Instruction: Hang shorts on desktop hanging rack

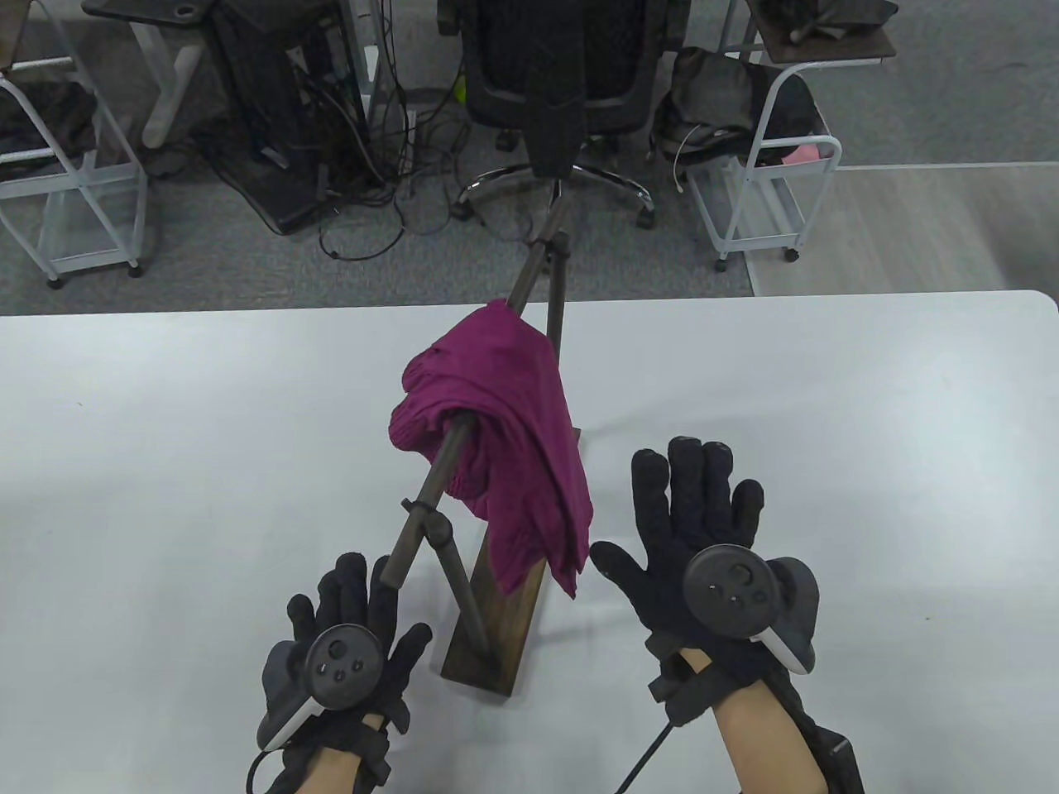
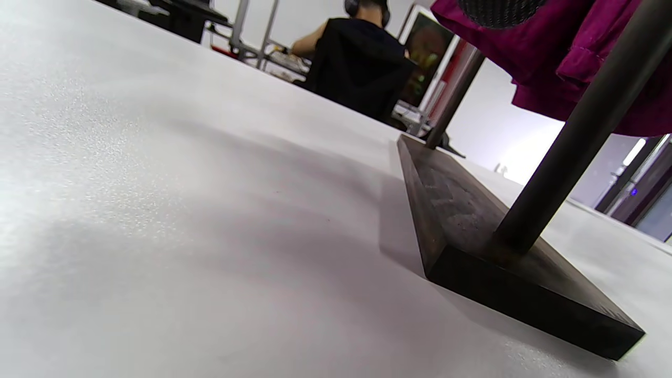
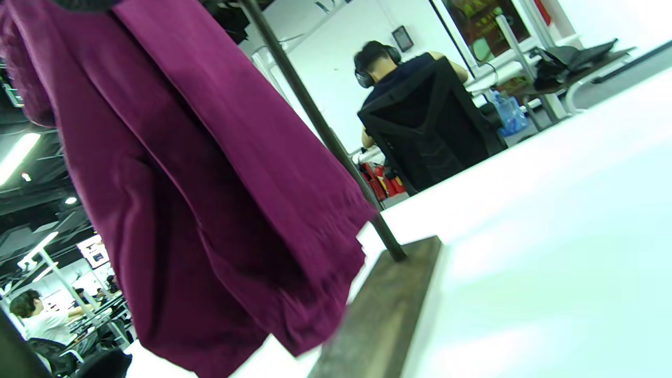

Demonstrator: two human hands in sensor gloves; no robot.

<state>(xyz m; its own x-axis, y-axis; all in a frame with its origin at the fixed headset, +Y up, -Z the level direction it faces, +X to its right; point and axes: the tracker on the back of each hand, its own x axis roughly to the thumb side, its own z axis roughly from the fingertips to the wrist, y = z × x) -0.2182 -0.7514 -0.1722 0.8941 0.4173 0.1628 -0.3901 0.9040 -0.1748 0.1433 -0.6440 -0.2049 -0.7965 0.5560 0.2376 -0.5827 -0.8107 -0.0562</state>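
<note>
Both hands flat, palms down: left hand (image 1: 347, 628) fingers together, right hand (image 1: 703, 546) fingers spread.

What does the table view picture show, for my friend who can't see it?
Purple shorts hang over the bar of a dark wooden rack standing on a white table. Two black-gloved hands hover open near it, the left hand beside the bar's near end, the right hand beside the shorts.
</note>
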